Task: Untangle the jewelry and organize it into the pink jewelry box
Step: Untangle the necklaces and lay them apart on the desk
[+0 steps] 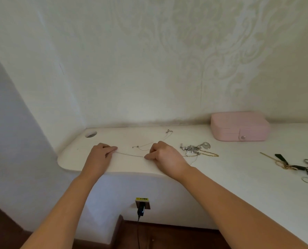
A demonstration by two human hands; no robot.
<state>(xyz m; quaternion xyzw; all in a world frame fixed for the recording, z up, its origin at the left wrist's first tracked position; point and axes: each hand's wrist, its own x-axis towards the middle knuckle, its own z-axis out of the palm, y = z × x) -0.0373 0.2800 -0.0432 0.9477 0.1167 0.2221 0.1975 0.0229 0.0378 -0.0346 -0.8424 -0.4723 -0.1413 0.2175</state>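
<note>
Stretching a thin chain (129, 155) straight along the front of the white desk (221, 177); judged step: laying out one freed strand before boxing it

- Left hand (102, 152): fingers curled, pinching the chain's left end down at the desk
- Right hand (163, 153): curled, thumb and forefinger nipping the same chain at its other end
- Second chain (150, 143): loose, just behind the hands, running back toward the wall
- Tangle (194, 149): silver and gold pieces knotted together, just right of the right hand; whether the held chain joins it cannot be told
- Pink box (239, 126): lid closed, at the back by the wall, well apart from both hands

Handling note: keep the pull light and level, since so fine a chain kinks or snaps easily; keep it off the second chain; open the box before carrying anything over
</note>
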